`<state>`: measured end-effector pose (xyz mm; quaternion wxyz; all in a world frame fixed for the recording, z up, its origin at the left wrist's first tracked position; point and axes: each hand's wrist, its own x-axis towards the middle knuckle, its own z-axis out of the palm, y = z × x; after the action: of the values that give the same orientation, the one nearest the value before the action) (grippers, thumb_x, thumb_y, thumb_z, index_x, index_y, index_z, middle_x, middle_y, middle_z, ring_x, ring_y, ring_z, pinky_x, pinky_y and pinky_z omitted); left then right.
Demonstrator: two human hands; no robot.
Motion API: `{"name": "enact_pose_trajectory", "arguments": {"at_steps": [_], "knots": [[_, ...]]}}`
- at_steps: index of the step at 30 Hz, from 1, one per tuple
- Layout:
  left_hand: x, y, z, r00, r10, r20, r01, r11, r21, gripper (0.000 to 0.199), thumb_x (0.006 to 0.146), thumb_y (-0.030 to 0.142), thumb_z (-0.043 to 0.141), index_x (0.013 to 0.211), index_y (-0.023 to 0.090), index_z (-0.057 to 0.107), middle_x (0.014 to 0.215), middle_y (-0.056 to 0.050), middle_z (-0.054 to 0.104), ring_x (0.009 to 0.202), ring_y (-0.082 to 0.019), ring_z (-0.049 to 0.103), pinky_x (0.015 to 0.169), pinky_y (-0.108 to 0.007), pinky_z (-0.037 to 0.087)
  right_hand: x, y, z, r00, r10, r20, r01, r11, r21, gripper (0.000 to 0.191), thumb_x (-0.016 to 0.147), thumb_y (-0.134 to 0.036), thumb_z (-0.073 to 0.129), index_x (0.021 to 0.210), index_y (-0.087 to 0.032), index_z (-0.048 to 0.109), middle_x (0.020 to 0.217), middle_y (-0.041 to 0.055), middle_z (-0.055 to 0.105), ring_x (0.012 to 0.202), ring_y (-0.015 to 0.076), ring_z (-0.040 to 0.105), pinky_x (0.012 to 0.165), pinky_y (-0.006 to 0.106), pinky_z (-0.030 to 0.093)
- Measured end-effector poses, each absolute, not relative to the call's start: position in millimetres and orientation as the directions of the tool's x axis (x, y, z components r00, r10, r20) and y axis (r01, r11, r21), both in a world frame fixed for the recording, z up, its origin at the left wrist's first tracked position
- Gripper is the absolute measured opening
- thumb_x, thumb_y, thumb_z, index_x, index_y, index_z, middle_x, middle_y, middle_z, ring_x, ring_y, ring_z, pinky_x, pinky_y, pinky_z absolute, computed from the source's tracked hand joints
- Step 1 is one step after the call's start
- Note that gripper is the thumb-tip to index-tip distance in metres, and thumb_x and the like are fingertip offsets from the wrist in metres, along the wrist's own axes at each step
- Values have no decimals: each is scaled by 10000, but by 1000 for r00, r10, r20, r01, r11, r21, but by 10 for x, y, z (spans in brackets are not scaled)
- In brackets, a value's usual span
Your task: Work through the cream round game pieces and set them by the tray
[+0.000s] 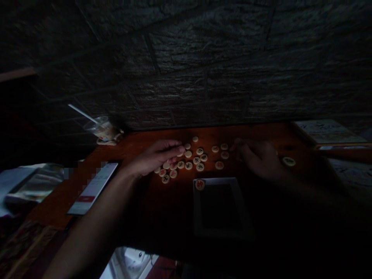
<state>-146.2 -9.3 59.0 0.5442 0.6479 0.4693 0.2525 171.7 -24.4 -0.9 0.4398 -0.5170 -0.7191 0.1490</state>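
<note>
My left hand [161, 155] is closed in a pinch at the left of a loose cluster of round wooden Chinese chess pieces. Between its thumb and fingers is a pale piece [180, 154], partly covered. Other pieces lie under and beside its fingers, such as a black-marked piece [165, 178]. To the right, my right hand [255, 157] has its fingers curled in, close to a few red-marked pieces [224, 155]; deep shadow hides what they hold, if anything. A large red-marked piece [200, 185] rests on the corner of a shallow open box [240, 205].
On the brown table [139, 139] a phone [93, 190] lies at the left, with a plastic cup [104, 130] and straw behind it. Another piece [288, 161] sits beyond my right hand. Flat boxes [325, 130] stand at the right. A stone wall [186, 85] rises behind.
</note>
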Motion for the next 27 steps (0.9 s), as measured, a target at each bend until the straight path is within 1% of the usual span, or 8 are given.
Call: {"name": "enact_pose_trajectory", "arguments": {"at_steps": [3, 7, 12, 14, 17, 22, 25, 27], "knots": [[-1346, -125, 545, 448, 881, -148, 258, 31, 966, 313, 892, 449, 777, 969, 157, 695, 719, 24, 614, 601, -79, 548, 535, -165, 424, 1716, -240, -10, -79, 871, 485, 602, 430, -673, 442, 1014, -448, 480, 732, -221, 733, 567, 19, 681, 511, 180, 641, 550, 308, 430], [-1149, -83, 481, 415, 909, -46, 72, 17, 997, 320, 901, 339, 782, 1150, 145, 734, 810, -13, 703, 716, -98, 654, 666, -189, 523, 1726, -230, -39, -111, 863, 493, 582, 458, -671, 429, 1026, -423, 467, 777, -224, 754, 584, 23, 687, 526, 193, 646, 580, 321, 451], [-846, -35, 367, 430, 898, -90, 21, 90, 996, 288, 946, 213, 700, 1227, 151, 700, 933, -73, 788, 731, -106, 716, 720, -225, 569, 1723, -228, -69, -141, 845, 516, 558, 498, -664, 429, 1033, -419, 472, 757, -219, 733, 625, 29, 707, 551, 192, 658, 585, 320, 454], [-756, -48, 297, 455, 888, -68, -7, 79, 997, 299, 957, 212, 692, 1248, 146, 681, 972, -90, 801, 719, -105, 732, 733, -235, 585, 1708, -245, -61, -143, 844, 516, 556, 500, -664, 431, 1035, -427, 475, 756, -221, 732, 617, 26, 699, 550, 189, 655, 579, 316, 448], [-672, -96, 194, 485, 874, -1, -87, 50, 995, 336, 953, 249, 721, 1260, 132, 649, 1024, -121, 807, 808, -153, 780, 804, -281, 614, 1671, -290, -45, -155, 844, 513, 538, 508, -672, 408, 1041, -398, 479, 783, -219, 740, 630, 17, 698, 565, 178, 653, 592, 307, 448], [-620, -177, 110, 546, 837, 40, -123, 33, 992, 329, 951, 311, 748, 1183, 119, 617, 1052, -142, 794, 867, -214, 806, 853, -347, 629, 1561, -352, -65, -135, 884, 447, 414, 460, -785, 318, 1043, -387, 522, 889, -214, 739, 792, 21, 750, 689, 160, 678, 644, 283, 476], [-624, -207, 88, 558, 826, 84, -140, -6, 990, 309, 947, 281, 749, 1172, 121, 612, 1017, -112, 783, 868, -183, 789, 840, -309, 616, 1471, -374, -69, -117, 919, 378, 290, 395, -872, 211, 984, -395, 638, 968, -218, 751, 914, 32, 780, 780, 167, 700, 683, 280, 503], [-640, -220, 74, 562, 819, 115, -148, -37, 988, 290, 936, 244, 757, 1154, 130, 603, 960, -77, 776, 842, -153, 772, 812, -270, 599, 1411, -398, -53, -116, 944, 309, 201, 327, -923, 210, 945, -417, 695, 951, -216, 757, 913, 34, 781, 763, 164, 696, 661, 276, 508]]}}
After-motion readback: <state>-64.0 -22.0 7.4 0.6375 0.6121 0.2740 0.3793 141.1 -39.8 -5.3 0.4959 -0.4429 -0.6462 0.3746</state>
